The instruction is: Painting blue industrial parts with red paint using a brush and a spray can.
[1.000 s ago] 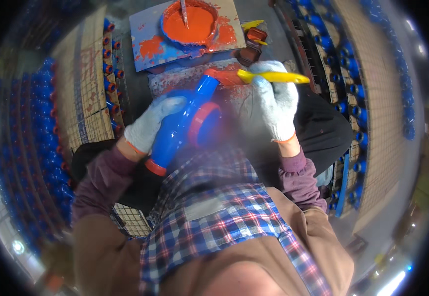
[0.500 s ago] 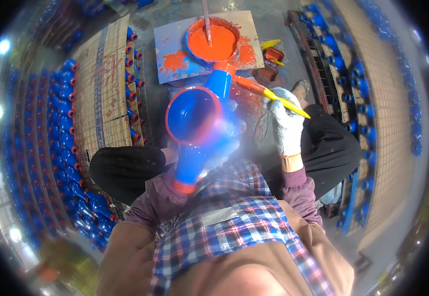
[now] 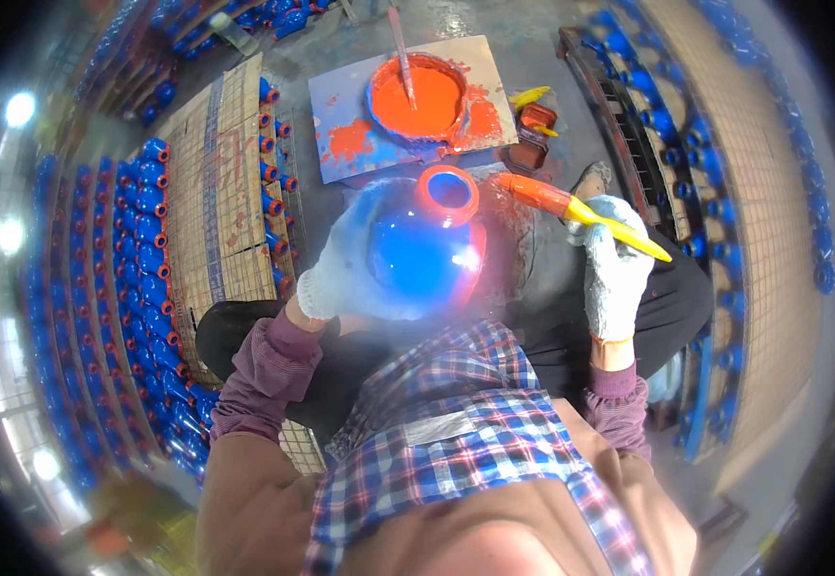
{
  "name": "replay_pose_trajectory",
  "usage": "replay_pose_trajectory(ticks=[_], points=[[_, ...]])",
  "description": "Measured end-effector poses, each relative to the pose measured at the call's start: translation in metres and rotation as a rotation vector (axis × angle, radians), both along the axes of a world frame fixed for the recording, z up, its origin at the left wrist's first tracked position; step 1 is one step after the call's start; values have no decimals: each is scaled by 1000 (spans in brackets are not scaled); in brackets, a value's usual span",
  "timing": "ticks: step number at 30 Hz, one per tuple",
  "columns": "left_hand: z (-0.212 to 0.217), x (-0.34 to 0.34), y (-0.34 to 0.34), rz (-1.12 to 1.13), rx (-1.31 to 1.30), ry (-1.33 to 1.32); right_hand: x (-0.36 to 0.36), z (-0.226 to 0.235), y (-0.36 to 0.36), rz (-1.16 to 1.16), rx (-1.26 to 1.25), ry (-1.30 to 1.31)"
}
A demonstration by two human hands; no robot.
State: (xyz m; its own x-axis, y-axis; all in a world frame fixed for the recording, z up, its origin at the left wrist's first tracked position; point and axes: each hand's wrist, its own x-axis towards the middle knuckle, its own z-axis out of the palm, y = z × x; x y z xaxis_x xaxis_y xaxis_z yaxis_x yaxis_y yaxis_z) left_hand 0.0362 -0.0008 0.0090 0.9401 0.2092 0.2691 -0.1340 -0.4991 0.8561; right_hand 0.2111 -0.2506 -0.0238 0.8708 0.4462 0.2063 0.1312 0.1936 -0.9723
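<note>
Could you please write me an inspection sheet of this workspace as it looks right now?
Surface: grey floor with a paint-smeared board.
Job's things: blue bulbous vessel with orange-painted neck; yellow-handled brush with orange bristles; blue basin of orange paint with a stick in it.
Clutter: small red tin by the board.
Grippers: left hand, gloved, cradles the vessel; right hand, gloved, grips the brush.
Cables: nothing seen.
Surroundings: rows of blue vessels with orange necks on mesh racks at both sides.
</note>
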Motion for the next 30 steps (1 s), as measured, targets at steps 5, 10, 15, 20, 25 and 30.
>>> replay_pose_trajectory(ticks=[5, 10, 15, 20, 25, 30], points=[[5, 6, -1, -3, 191, 12, -6, 37, 8, -120, -49, -152], [6, 9, -4, 2, 370, -17, -20, 59, 27, -171, -9, -132], [8, 6, -9, 117, 422, 93, -29, 54, 38, -36, -2, -251], [8, 8, -9, 137, 368, 176, -26, 47, 35, 24, -52, -503], [-17, 7, 4, 189, 80, 231, -15, 41, 21, 4, -114, -633], [-38, 0, 5, 357, -592, 187, -15, 30, 14, -58, -94, -261]])
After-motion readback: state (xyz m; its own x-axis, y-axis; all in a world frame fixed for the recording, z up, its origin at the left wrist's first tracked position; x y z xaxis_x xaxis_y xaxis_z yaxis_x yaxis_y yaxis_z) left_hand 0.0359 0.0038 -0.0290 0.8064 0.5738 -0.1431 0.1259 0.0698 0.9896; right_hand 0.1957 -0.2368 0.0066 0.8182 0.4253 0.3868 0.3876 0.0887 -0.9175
